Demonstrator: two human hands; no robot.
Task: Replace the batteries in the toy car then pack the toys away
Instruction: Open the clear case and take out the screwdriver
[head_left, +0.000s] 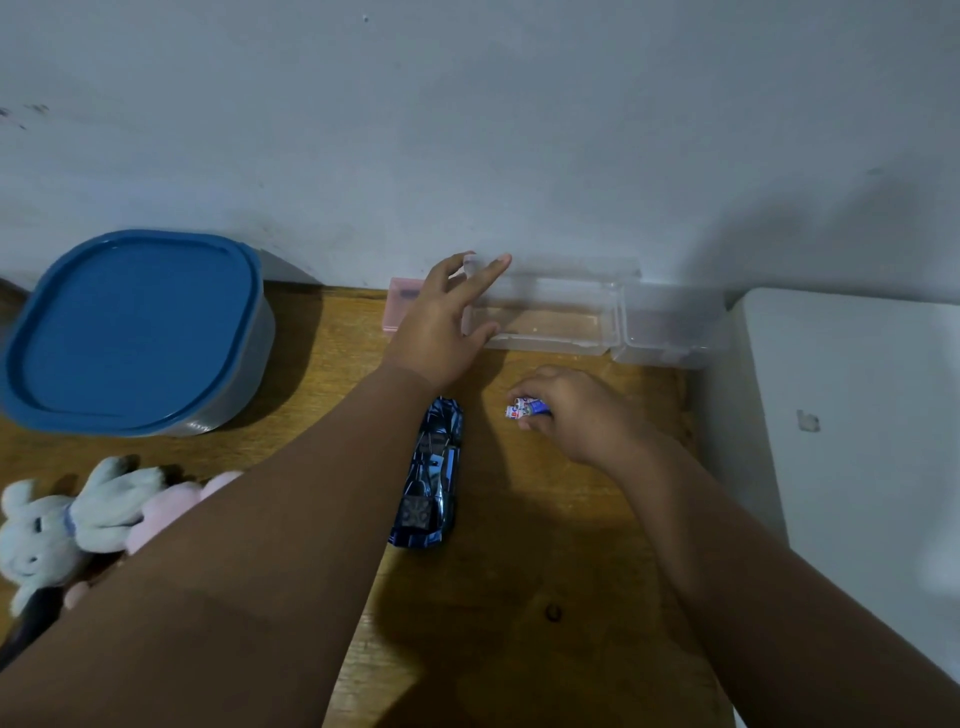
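Pinching batteries (524, 408) in right hand (576, 415), just right of toy car (434, 478). Left hand (441, 322) spread, straight fingers touching clear box (561, 322) beyond car's far end. Likely risks: loose pinch dropping batteries, rolling away; left forearm nudging car or plush toys (78, 519) left of car.

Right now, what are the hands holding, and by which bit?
The right hand pinches small batteries by their blue end, white ends poking out. The left hand holds nothing; it only touches the clear box.
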